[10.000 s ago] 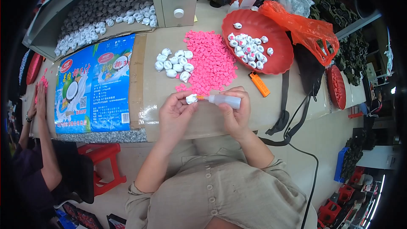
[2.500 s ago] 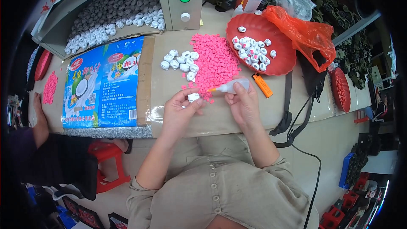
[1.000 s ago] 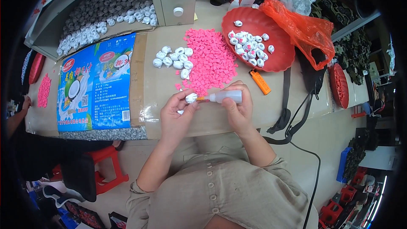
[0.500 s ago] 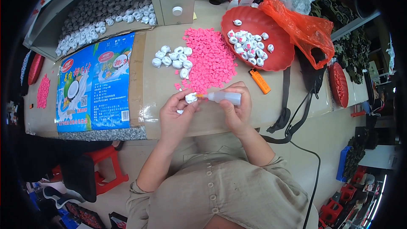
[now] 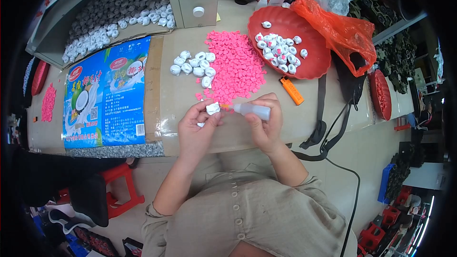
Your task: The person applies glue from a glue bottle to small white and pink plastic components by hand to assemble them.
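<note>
Between the thumb and fingers of my left hand point(image 5: 196, 126) is a small white figure piece point(image 5: 213, 108). A second bit of white point(image 5: 201, 124) shows lower in the same hand. My right hand point(image 5: 267, 126) is closed round a translucent squeeze bottle point(image 5: 255, 111), its thin orange-yellow nozzle pointing left at the piece. Whether the nozzle touches it I cannot tell. Just beyond both hands lies a heap of small pink pieces point(image 5: 235, 64), with a cluster of white pieces point(image 5: 194, 64) along its left side.
White pieces with dark and pink marks lie in a red scalloped dish point(image 5: 314, 62). An orange lighter point(image 5: 291, 91) rests near it, beside black straps point(image 5: 322, 109). Blue printed cardboard point(image 5: 107, 95) covers the table's left; behind it, a metal housing point(image 5: 193, 0) shelters many white pieces.
My left hand has shifted slightly left, and the white piece in it has turned. The gap between piece and nozzle looks a little wider.
</note>
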{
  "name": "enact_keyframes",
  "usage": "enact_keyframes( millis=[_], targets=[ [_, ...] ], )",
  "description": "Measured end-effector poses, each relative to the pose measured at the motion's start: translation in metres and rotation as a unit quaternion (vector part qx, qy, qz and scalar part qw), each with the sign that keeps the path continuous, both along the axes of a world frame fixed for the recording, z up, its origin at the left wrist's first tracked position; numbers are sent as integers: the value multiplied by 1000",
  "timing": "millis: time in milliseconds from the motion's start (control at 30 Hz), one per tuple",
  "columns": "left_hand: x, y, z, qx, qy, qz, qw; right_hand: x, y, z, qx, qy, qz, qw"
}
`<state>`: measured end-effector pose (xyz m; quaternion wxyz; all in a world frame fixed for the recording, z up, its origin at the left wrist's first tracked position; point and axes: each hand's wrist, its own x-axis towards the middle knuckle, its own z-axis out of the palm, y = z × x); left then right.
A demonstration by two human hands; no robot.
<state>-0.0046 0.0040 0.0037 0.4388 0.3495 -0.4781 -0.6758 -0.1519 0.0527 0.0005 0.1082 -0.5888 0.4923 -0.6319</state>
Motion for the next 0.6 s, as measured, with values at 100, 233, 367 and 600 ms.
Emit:
enact_keyframes(
  millis=[100,233,367,600],
  targets=[
    [0,0,0,-3,-2,-5,1000,0,0,0,3,-10,1,1000],
    [-1,0,1,-6,-3,0,1000,-1,0,-1,10,-25,6,1000],
    [-1,0,2,-17,-17,1,1000,-2,0,0,27,-51,14,998],
    [-1,0,2,-21,-37,-2,999,-3,-1,-2,20,-66,27,997]
  ],
)
